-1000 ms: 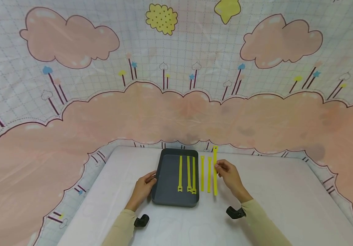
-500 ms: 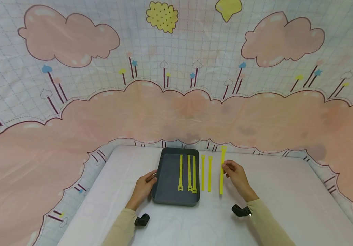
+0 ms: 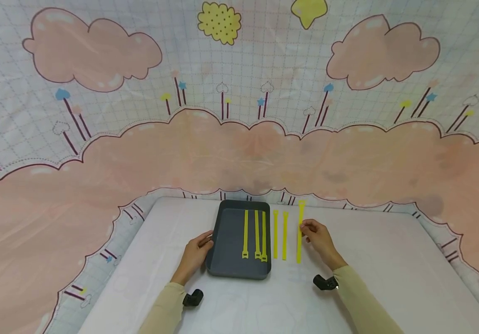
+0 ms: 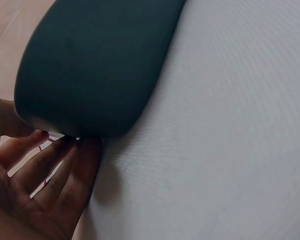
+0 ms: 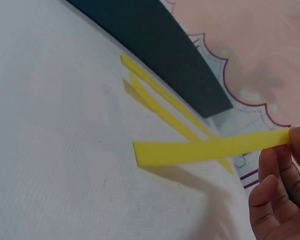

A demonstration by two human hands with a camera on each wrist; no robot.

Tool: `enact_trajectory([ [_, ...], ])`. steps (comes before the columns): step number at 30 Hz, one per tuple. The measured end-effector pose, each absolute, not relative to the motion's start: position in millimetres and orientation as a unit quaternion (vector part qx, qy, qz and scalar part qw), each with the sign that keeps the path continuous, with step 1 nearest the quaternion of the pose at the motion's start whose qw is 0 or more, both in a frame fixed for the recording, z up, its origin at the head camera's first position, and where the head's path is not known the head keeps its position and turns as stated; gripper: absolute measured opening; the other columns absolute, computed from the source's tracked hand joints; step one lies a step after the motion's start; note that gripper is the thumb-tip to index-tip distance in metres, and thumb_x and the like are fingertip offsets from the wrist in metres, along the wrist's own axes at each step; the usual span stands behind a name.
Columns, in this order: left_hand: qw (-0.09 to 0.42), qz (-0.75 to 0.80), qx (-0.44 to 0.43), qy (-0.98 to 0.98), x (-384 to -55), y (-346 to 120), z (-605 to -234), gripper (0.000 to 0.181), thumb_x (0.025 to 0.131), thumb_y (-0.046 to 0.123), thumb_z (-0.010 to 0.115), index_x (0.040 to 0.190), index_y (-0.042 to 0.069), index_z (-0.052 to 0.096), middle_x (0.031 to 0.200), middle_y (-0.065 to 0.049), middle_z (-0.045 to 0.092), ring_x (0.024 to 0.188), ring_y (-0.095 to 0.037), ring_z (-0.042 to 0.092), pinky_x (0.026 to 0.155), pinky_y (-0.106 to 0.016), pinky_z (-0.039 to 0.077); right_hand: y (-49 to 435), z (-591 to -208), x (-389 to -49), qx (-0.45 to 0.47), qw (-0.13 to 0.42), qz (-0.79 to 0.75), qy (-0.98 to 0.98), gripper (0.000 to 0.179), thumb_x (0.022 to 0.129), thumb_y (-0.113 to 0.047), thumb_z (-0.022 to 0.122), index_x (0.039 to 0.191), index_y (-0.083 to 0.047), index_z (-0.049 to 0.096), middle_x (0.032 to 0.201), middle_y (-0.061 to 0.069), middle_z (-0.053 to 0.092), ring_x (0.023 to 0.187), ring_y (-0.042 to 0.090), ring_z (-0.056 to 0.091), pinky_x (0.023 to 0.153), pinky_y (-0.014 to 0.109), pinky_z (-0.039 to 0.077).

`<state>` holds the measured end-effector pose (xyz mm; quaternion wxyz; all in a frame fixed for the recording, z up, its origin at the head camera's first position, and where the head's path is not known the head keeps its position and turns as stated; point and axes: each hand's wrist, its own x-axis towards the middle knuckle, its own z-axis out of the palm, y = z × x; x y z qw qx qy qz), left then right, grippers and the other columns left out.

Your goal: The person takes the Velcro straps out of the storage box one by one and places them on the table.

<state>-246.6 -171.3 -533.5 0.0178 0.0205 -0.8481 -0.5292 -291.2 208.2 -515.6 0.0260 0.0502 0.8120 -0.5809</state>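
A dark grey tray lies flat on the white table, and three yellow hook-and-loop cable ties lie lengthwise in its right half. My left hand touches the tray's left outer side with fairly straight fingers, which the left wrist view shows against the wall. My right hand pinches another yellow cable tie between thumb and fingertips. That tie's free end is raised over the table and casts a shadow. Two more cable ties lie side by side between the tray and my right hand.
White table surface stretches to both sides of the tray. Behind it rises a backdrop printed with pink clouds. A black wrist camera sits on my left wrist, another on my right.
My right hand has shifted right with the pinched cable tie, away from the two loose ones, then slightly back left. My left hand and the tray stay in place.
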Motion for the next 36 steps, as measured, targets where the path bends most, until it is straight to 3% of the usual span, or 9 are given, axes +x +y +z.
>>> enact_trajectory([
  [28,0.028,-0.531,0.012,-0.847,-248,-174,-536,0.040,0.097,0.013,0.059,0.137,0.010,0.059,0.127,-0.020,0.066,0.118,-0.033,0.064,0.099,-0.048,0.050,213,-537,-322,0.035,0.032,-0.506,0.861,0.016,0.095,-0.012,0.064,0.106,0.001,0.064,0.090,0.009,0.064,0.076,0.016,0.054,0.063,0.023,0.047],
  [36,0.023,-0.535,0.011,-0.845,-246,-174,-535,0.040,0.097,0.013,0.059,0.137,0.009,0.058,0.127,-0.020,0.066,0.119,-0.033,0.063,0.101,-0.049,0.049,213,-538,-322,0.059,0.048,-0.516,0.853,0.018,0.094,-0.013,0.064,0.106,0.000,0.064,0.084,0.006,0.063,0.067,0.013,0.055,0.053,0.023,0.044],
])
